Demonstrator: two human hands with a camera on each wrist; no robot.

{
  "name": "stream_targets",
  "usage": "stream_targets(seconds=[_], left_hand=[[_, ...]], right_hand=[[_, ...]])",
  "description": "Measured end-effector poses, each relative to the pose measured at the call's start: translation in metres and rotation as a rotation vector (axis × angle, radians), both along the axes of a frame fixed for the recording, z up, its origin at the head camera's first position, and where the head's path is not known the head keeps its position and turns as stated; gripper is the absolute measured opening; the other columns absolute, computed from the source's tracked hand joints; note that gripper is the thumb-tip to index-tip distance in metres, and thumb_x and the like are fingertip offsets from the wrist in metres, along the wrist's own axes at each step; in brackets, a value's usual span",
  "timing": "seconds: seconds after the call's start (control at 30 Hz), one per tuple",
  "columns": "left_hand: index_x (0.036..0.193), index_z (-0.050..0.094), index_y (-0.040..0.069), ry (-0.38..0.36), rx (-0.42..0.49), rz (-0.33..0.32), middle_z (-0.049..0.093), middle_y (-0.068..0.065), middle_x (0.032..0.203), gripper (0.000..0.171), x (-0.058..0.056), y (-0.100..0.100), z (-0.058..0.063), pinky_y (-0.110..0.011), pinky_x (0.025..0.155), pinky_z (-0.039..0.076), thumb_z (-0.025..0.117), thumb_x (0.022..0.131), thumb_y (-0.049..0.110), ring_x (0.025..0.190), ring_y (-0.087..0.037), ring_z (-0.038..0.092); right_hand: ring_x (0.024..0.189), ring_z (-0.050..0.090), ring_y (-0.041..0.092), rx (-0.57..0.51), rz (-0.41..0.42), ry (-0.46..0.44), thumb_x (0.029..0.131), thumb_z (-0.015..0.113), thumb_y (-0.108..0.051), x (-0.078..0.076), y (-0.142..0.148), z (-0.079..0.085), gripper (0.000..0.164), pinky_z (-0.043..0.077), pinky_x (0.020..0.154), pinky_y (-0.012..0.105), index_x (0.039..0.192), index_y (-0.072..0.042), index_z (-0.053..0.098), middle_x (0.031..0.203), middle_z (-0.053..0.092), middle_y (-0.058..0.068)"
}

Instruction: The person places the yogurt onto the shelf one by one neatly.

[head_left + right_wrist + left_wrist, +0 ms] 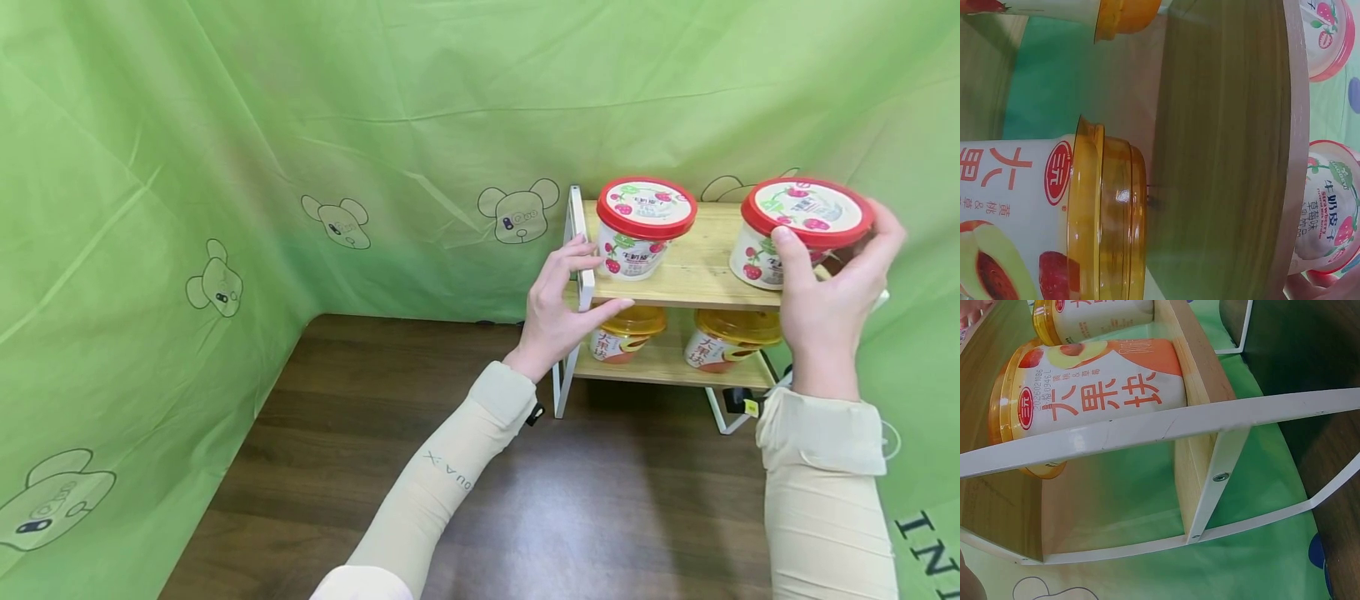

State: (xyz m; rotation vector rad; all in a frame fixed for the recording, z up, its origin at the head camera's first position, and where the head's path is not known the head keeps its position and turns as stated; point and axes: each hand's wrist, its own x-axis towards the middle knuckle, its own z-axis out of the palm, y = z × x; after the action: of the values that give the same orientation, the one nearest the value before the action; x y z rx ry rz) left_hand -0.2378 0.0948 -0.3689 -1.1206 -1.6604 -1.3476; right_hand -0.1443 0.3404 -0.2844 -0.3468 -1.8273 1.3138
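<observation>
On the upper board of a small two-tier shelf (712, 250), two white tubs with red lids and strawberry prints are seen. My right hand (828, 312) grips the right strawberry tub (757, 257), thumb at its front and fingers around the far right side. Whether that tub's base touches the board cannot be told. My left hand (555, 304) is at the shelf's left end, beside the left strawberry tub (637, 254). Its fingers reach over the white frame close to that tub, and its thumb stretches along the board's front edge.
Two yellow-lidded fruit tubs, a left one (618, 343) and a right one (720, 350), stand on the lower board (660, 372). White metal legs (561, 392) support the shelf on a dark wooden surface (420, 367). Green cloth (405, 100) with bear drawings hangs behind and at the sides.
</observation>
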Motion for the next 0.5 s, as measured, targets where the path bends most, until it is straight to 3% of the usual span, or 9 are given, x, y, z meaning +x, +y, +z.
stream_targets(seconds=[0.23,0.5], left_hand=[[0.119,0.057,0.001,-0.008,-0.004,0.006,0.057,-0.019,0.131,0.063,0.0008,-0.0002,0.0002,-0.037,0.114,0.035,0.096,0.072,0.018,0.141,-0.022,0.042],[0.119,0.057,0.001,-0.004,0.0,0.003,0.057,-0.019,0.131,0.063,0.0003,-0.0004,-0.0001,-0.037,0.114,0.035,0.096,0.072,0.017,0.141,-0.022,0.043]], right_hand=[[0.117,0.051,0.01,0.017,0.004,-0.032,0.091,0.07,-0.019,-0.0005,0.0015,-0.0009,0.068,0.04,0.099,0.023,0.148,-0.023,0.035,0.14,0.051,-0.001],[0.115,0.054,0.01,0.046,-0.005,-0.008,0.091,0.068,-0.021,-0.0013,0.0038,-0.0035,0.065,0.041,0.096,0.022,0.147,-0.021,0.035,0.138,0.053,0.0]])
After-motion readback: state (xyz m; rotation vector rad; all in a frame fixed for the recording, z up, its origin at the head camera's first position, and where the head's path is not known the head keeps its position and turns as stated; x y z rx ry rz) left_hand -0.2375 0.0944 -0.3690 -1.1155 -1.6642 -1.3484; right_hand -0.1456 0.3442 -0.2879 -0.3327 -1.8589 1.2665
